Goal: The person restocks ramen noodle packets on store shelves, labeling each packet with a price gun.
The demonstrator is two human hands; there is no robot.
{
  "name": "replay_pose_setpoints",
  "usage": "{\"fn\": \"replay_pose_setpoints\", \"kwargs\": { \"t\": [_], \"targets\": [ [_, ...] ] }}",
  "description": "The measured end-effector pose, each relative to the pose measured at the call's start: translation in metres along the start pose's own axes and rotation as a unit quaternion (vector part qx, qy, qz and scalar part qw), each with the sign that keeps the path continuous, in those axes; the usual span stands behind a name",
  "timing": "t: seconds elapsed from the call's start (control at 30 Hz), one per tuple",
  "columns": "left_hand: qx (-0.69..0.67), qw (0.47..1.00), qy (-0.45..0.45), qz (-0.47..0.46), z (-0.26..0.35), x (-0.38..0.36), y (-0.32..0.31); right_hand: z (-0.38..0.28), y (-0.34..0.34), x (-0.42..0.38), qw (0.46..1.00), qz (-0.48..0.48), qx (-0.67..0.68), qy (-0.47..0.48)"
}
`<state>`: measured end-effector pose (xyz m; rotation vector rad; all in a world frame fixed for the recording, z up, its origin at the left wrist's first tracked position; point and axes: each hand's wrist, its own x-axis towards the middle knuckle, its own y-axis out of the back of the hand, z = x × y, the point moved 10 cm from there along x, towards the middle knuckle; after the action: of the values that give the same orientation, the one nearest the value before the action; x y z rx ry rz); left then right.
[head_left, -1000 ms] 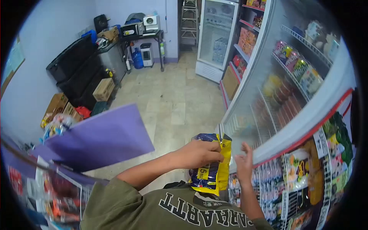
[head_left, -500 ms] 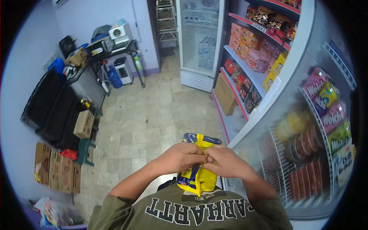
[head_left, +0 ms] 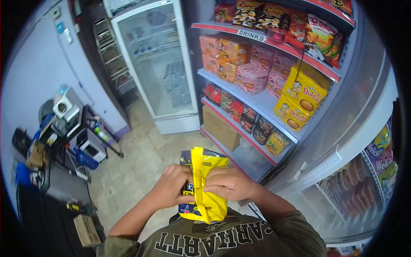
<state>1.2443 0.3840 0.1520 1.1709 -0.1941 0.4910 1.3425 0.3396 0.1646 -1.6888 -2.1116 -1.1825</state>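
Note:
A yellow and dark blue plastic packet (head_left: 214, 203) is held upright in front of my chest, its crimped yellow seam running down the side facing me. My left hand (head_left: 171, 186) grips its left side, with the fingertips partly hidden behind the seam. On the right side, my right hand (head_left: 229, 184) is closed with thumb and fingers pinching the yellow film beside the seam. I cannot make out whether the film is torn.
Ahead stands a shelf rack (head_left: 267, 45) with yellow Buldak noodle packs (head_left: 295, 111), pink and orange packs, and snack bags (head_left: 321, 38). A glass-door fridge (head_left: 177, 124) is behind it. An open fridge door (head_left: 364, 103) is at right, a black sofa (head_left: 38, 218) at left.
My view has swung right toward the shelves. My hands have moved apart, from close together at the seam to opposite sides of the packet, which has shifted left in view.

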Motion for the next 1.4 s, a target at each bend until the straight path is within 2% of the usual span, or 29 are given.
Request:
{"fn": "replay_pose_setpoints", "kwargs": {
  "t": [0.1,0.23,0.27,0.37,0.43,0.5,0.57,0.63,0.67,0.77,0.8,0.9,0.97,1.03,1.07,1.1,1.2,1.27,1.3,1.33,1.4],
  "targets": [
    [0.068,0.987,-0.066,-0.13,-0.03,0.048,-0.012,0.03,0.018,0.022,0.999,0.038,-0.017,-0.008],
    [-0.038,0.965,-0.232,-0.12,-0.06,0.109,-0.019,0.078,0.057,0.037,0.997,0.043,-0.028,-0.06],
    [-0.05,0.953,-0.277,-0.112,-0.059,0.126,-0.018,0.087,0.07,0.039,0.998,0.042,-0.037,-0.041],
    [-0.031,0.928,-0.329,-0.174,-0.072,0.169,-0.035,0.109,0.122,0.036,0.998,0.037,-0.059,0.003],
    [-0.035,0.936,-0.308,-0.165,-0.1,0.212,-0.025,0.133,0.188,0.012,0.989,0.123,-0.07,-0.033],
    [-0.04,0.952,-0.277,-0.121,-0.136,0.262,-0.016,0.154,0.259,-0.022,0.944,0.305,-0.125,-0.024],
    [-0.078,0.958,-0.276,-0.016,-0.165,0.325,-0.017,0.184,0.313,-0.056,0.856,0.496,-0.115,-0.088],
    [-0.154,0.964,-0.215,0.02,-0.184,0.387,-0.031,0.19,0.341,-0.059,0.805,0.555,-0.14,-0.156],
    [-0.165,0.961,-0.22,0.039,-0.187,0.413,-0.04,0.193,0.352,-0.062,0.775,0.584,-0.152,-0.19],
    [-0.172,0.956,-0.226,0.067,-0.203,0.476,-0.079,0.208,0.377,-0.066,0.731,0.634,-0.124,-0.222],
    [-0.176,0.954,-0.234,0.066,-0.206,0.492,-0.092,0.217,0.387,-0.074,0.711,0.643,-0.169,-0.227],
    [-0.189,0.951,-0.244,0.037,-0.212,0.526,-0.13,0.238,0.392,-0.085,0.638,0.582,-0.386,-0.324],
    [-0.187,0.946,-0.265,0.015,-0.219,0.541,-0.156,0.254,0.383,-0.091,0.603,0.579,-0.399,-0.376],
    [-0.186,0.95,-0.249,0.01,-0.239,0.557,-0.178,0.251,0.369,-0.074,0.557,0.59,-0.412,-0.415],
    [-0.195,0.949,-0.247,0.006,-0.246,0.567,-0.182,0.241,0.365,-0.045,0.57,0.535,-0.503,-0.369],
    [-0.203,0.948,-0.243,0.003,-0.252,0.576,-0.185,0.243,0.365,-0.026,0.59,0.499,-0.512,-0.375],
    [-0.193,0.929,-0.315,-0.029,-0.245,0.582,-0.182,0.268,0.367,0.016,0.66,0.4,-0.493,-0.401],
    [-0.16,0.928,-0.333,-0.043,-0.245,0.588,-0.189,0.303,0.384,0.005,0.618,0.337,-0.459,-0.541],
    [-0.153,0.926,-0.344,-0.017,-0.248,0.589,-0.186,0.322,0.386,-0.006,0.595,0.302,-0.435,-0.605],
    [-0.145,0.923,-0.356,0.011,-0.25,0.59,-0.181,0.328,0.388,-0.006,0.586,0.25,-0.5,-0.587],
    [-0.133,0.927,-0.348,0.035,-0.257,0.598,-0.18,0.318,0.384,-0.015,0.559,0.271,-0.532,-0.575]
  ]
}}
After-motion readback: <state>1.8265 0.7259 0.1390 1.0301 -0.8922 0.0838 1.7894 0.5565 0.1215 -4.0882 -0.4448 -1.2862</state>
